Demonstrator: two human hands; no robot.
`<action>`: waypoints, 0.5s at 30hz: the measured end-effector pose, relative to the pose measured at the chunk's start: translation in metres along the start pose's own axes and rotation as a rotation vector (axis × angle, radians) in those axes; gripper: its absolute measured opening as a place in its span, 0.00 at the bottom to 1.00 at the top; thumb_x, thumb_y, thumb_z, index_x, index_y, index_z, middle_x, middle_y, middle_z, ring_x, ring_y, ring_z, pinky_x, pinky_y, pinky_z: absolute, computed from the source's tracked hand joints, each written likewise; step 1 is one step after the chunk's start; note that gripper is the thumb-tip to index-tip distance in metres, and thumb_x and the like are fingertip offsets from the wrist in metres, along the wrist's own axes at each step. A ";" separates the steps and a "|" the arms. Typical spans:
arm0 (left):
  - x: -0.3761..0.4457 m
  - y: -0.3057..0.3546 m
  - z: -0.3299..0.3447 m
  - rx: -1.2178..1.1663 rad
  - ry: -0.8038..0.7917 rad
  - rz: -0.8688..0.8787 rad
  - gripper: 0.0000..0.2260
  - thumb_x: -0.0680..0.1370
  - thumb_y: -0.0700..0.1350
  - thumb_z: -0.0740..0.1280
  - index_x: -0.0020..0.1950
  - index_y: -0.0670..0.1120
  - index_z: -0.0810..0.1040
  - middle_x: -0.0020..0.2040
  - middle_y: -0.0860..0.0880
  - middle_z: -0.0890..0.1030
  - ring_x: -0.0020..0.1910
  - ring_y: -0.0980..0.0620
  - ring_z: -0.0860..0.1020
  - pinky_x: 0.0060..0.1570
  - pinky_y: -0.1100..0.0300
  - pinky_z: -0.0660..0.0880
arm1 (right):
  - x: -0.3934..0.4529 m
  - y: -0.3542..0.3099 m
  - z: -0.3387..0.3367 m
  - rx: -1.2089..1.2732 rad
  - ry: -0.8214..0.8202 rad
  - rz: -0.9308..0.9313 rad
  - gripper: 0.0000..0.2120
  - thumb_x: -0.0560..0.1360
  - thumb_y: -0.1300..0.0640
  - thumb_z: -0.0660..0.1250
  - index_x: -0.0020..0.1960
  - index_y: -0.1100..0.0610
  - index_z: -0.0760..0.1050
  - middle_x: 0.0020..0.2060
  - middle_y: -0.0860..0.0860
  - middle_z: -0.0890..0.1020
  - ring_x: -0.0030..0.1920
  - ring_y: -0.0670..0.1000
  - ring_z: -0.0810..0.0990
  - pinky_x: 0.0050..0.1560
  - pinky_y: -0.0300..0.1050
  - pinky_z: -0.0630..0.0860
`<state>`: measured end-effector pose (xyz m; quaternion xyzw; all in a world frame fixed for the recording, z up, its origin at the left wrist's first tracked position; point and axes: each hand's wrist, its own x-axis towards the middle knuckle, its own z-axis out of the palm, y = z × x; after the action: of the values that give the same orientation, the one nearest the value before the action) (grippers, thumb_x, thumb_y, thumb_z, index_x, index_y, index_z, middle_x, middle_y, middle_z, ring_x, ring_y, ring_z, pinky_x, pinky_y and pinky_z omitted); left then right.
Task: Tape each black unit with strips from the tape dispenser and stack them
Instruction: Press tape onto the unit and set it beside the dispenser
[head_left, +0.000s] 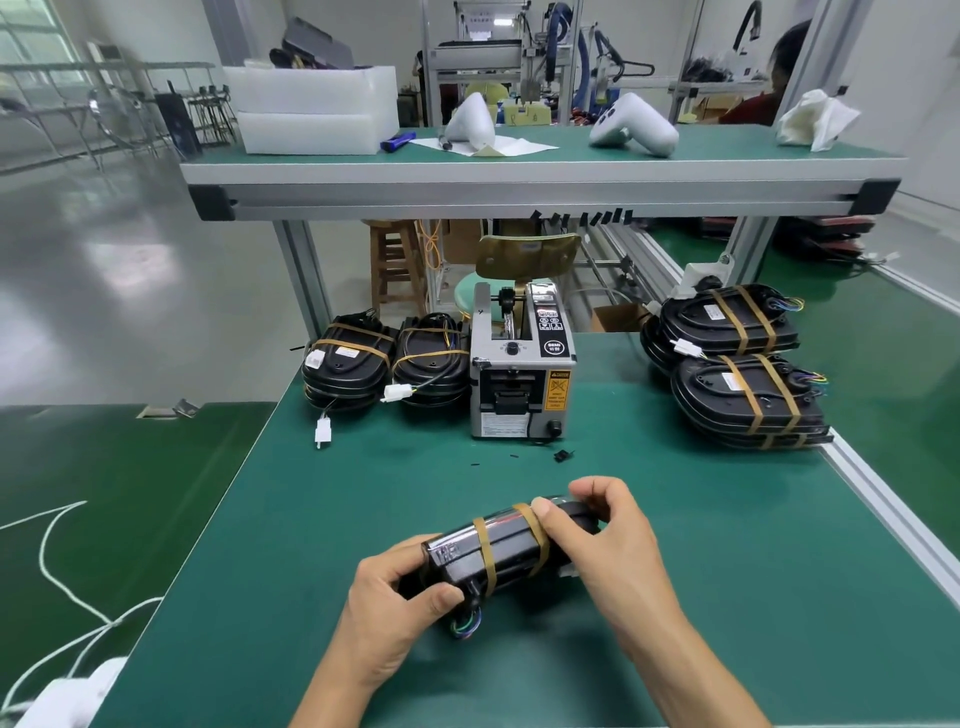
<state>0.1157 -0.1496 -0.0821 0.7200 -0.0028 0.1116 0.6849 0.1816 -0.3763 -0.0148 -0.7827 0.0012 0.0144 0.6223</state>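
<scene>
1. Green matting covers the long workbench (675, 545) in a factory hall.
2. Both hands hold a glossy black plastic unit (498, 551) banded with two tan tape strips, near the bench's front edge.
3. Left hand (400, 613) grips its wired end; right hand (602, 525) curls over the far end, thumb on one strip.
4. Behind stands a grey tape dispenser (522, 374), flanked by stacks of taped black units (748, 400).
</scene>
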 end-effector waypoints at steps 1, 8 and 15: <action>0.000 0.000 0.000 0.000 -0.001 0.000 0.30 0.67 0.70 0.79 0.60 0.51 0.89 0.56 0.43 0.87 0.56 0.49 0.85 0.58 0.59 0.79 | 0.001 0.001 -0.002 0.044 -0.015 0.001 0.15 0.73 0.45 0.78 0.55 0.45 0.77 0.55 0.43 0.81 0.54 0.38 0.79 0.51 0.37 0.79; 0.000 0.002 0.001 0.013 0.007 -0.004 0.30 0.66 0.70 0.80 0.59 0.50 0.89 0.56 0.43 0.88 0.57 0.49 0.85 0.58 0.59 0.79 | 0.004 0.006 -0.001 0.110 -0.016 -0.012 0.09 0.75 0.49 0.76 0.54 0.46 0.83 0.54 0.48 0.83 0.58 0.48 0.81 0.53 0.59 0.84; -0.001 0.005 0.001 0.020 0.006 -0.026 0.31 0.67 0.70 0.80 0.61 0.51 0.88 0.57 0.44 0.88 0.58 0.48 0.85 0.60 0.58 0.80 | 0.002 0.009 -0.008 0.043 -0.075 -0.074 0.22 0.66 0.32 0.73 0.55 0.41 0.82 0.55 0.39 0.81 0.58 0.40 0.79 0.55 0.47 0.82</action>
<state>0.1137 -0.1512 -0.0773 0.7264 0.0097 0.1045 0.6792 0.1835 -0.3865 -0.0215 -0.7676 -0.0509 0.0208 0.6386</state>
